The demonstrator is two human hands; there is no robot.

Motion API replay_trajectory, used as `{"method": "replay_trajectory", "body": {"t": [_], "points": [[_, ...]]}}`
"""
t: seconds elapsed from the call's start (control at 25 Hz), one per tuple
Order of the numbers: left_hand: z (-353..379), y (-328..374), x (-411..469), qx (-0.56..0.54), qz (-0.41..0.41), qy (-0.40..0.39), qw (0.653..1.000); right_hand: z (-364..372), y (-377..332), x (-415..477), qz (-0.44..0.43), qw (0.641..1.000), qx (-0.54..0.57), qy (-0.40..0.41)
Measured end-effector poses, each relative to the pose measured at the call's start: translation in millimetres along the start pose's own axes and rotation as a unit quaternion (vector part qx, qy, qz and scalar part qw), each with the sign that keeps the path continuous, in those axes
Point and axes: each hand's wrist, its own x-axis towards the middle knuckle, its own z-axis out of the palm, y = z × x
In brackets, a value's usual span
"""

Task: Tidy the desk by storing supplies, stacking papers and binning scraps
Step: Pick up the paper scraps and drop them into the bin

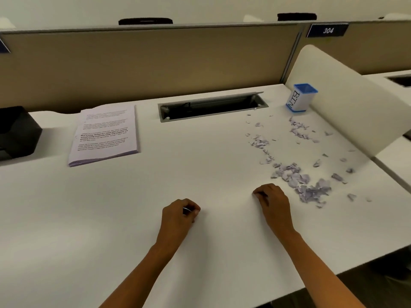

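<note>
Head view: I see left hand [180, 213] pinching small glinting item [187, 210]; right hand [272, 201] curled, contents unclear. Scraps [311, 188] near desk [100, 218] right edge: careless sweep may spill them.

We see a smooth, matt white desk [178, 165]; on it lie a printed paper stack [104, 134], crumpled paper scraps [311, 187] and a blue plastic bin [301, 98].

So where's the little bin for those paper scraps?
In the head view, the bin stands at the far right corner of the desk, beside the white divider and right of the cable slot, with scraps strewn before it.
</note>
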Motion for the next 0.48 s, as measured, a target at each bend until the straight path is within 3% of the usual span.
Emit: {"method": "replay_trajectory", "body": {"t": [0.24, 0.48], "points": [[110.5, 72.8, 32.4, 0.042, 0.024, 0.038, 0.998, -28.4, 84.1, 52.2, -0.074, 0.997, -0.011, -0.032], [198.0, 127.0, 47.9, 0.058, 0.013, 0.071, 0.996, -59.5, 151.8, 81.1, -0.15, 0.981, -0.006, -0.127]]}}
